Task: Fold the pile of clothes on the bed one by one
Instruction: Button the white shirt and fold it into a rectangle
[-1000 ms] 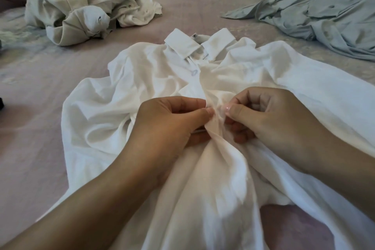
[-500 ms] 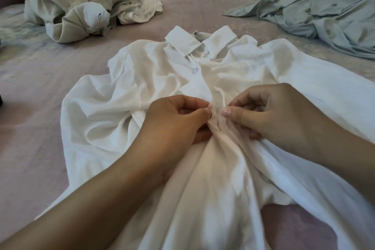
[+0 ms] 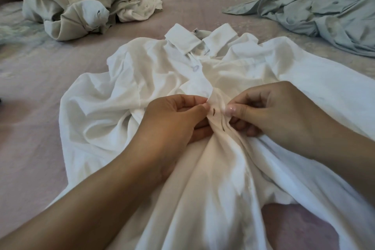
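White crumpled shirt [image 3: 203, 168] on mauve bed [image 3: 30, 128], left hand [image 3: 174, 119] and right hand [image 3: 274, 115] pinching its slit placket [image 3: 218, 111]

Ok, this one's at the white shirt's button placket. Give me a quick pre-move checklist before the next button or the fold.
1. Left hand grip on the placket edge: ok, fingers pinch the cloth.
2. Right hand grip on the opposite edge: ok, thumb and fingers pinch it.
3. Buttonholes facing up: ok, two dark slits show between the hands.
4. Button under the hands fastened: cannot tell, none shows there.
5. Shirt lying flat for folding: not ok, it is bunched and creased.
6. Collar pointing away from the person: ok.
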The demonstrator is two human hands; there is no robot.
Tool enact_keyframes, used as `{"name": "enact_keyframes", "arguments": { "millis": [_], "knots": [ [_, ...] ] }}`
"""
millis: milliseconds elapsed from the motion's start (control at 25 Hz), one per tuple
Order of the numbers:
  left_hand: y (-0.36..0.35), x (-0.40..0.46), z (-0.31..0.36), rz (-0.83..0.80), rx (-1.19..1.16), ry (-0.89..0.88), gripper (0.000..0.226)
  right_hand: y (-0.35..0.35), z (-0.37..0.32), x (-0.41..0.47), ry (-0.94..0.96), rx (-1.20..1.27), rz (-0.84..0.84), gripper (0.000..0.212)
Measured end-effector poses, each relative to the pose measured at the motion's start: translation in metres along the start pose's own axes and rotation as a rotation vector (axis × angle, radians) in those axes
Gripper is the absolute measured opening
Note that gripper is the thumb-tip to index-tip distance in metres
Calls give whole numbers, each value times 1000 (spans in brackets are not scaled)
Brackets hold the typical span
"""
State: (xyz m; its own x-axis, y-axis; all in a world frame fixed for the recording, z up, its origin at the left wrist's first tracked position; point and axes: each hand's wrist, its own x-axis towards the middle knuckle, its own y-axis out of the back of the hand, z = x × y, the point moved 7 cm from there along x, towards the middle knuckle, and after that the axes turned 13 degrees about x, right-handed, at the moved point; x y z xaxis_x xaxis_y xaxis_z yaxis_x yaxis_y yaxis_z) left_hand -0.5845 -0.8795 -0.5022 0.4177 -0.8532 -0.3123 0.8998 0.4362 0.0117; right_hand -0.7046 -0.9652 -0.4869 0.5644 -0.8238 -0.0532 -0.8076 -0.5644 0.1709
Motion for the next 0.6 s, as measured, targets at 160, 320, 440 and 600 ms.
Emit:
{"name": "enact_keyframes", "arguments": {
  "millis": [160,320,440,600],
  "knots": [
    [-1,-3,3,0,17,-14,10,4,-3,-2,-20,134,55,18],
    [-5,-8,6,-5,5,-23,12,-2,-2,-5,37,16,70,23],
    [-4,-8,5,17,-22,-20,13,-5,-1,-6,72,-38,83,21],
    [-5,-9,4,20,-50,-19,9,-7,1,-9,78,-62,127,22]
  ]
}}
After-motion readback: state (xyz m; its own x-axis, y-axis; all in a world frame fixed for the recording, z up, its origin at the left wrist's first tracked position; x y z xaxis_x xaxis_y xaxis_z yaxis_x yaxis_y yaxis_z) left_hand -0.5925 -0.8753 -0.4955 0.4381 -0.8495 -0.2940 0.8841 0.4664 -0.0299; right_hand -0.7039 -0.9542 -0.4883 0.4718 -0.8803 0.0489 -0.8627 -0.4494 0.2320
